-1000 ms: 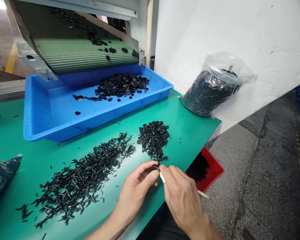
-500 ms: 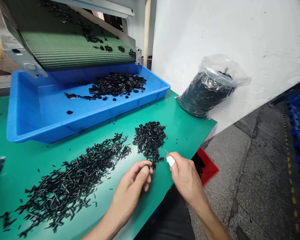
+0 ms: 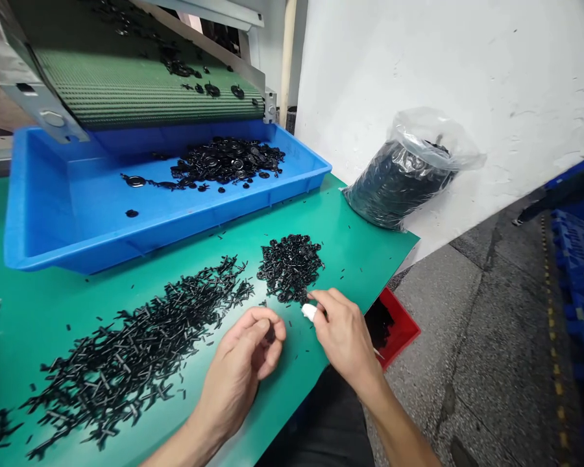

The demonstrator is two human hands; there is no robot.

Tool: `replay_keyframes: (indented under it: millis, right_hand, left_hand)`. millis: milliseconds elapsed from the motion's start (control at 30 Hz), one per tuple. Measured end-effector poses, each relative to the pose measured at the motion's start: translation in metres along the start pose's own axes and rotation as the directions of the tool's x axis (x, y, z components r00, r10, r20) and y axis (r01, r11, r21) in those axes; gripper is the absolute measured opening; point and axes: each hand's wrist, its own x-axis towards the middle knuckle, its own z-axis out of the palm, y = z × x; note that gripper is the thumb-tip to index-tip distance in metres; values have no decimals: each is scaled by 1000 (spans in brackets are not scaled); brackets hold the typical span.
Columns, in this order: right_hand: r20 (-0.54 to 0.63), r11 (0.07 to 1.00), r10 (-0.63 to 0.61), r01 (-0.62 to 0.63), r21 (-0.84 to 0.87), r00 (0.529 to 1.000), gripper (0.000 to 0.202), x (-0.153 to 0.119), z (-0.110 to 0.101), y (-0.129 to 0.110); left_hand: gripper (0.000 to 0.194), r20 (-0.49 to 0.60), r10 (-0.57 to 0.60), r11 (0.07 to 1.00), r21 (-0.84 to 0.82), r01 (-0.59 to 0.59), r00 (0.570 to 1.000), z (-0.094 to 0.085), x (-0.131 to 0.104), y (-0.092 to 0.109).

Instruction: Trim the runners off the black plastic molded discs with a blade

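My left hand [image 3: 241, 373] is held above the green table with its fingers curled in, the thumb pressed toward the index finger. A small dark bit shows inside the curl, mostly hidden by the fingers. My right hand [image 3: 343, 340], with a white wrap [image 3: 309, 312] on one finger, reaches to the near edge of a pile of small black plastic parts [image 3: 291, 266]. Its fingertips touch or nearly touch that pile. The thin pale end of a slender tool [image 3: 378, 354] sticks out behind the palm; its kind cannot be made out.
Left of my hands spreads a long heap of black sprue-like sticks [image 3: 141, 350]. Behind stands a blue tray [image 3: 175, 237] of black discs under a green conveyor belt [image 3: 150, 97]. A filled plastic bag [image 3: 394, 178] leans on the wall; a red bin [image 3: 403, 331] sits below the table edge.
My left hand has drawn back to the left, away from the pile. The right hand has moved left to the pile's edge, and the thin tip at its fingers no longer shows there.
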Motion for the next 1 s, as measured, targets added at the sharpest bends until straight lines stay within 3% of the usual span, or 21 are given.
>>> replay_keyframes:
  millis: [133,267,533,667,800,1000]
  right_hand:
    - [30,999,-5,4,48,1000,29,6,1,-1]
    - [49,962,-82,66,266,995,37,4,-13,-7]
    - [126,891,-229,156,427,965,46,1,-27,-27]
    - [124,943,-209,166,290,970,52,-10,-28,-23]
    - [63,982,-181,177,65,981,43,-29,-26,-23]
    - [38,984,-177,178,-22,984,37,-40,-15,-34]
  left_hand:
    - [22,54,-38,999,7,38,998,2,4,3]
    - [37,43,-89,985,150,82,995,2,7,3]
    - [24,109,-60,993,107,48,992,-3,10,-1]
    - [28,70,-78,997,-15,79,995,-6,11,-2]
    - [26,53,-76,994,-77,80,996,-6,11,-4]
    - [23,45,-56,993,-99,60,997,-4,9,-4]
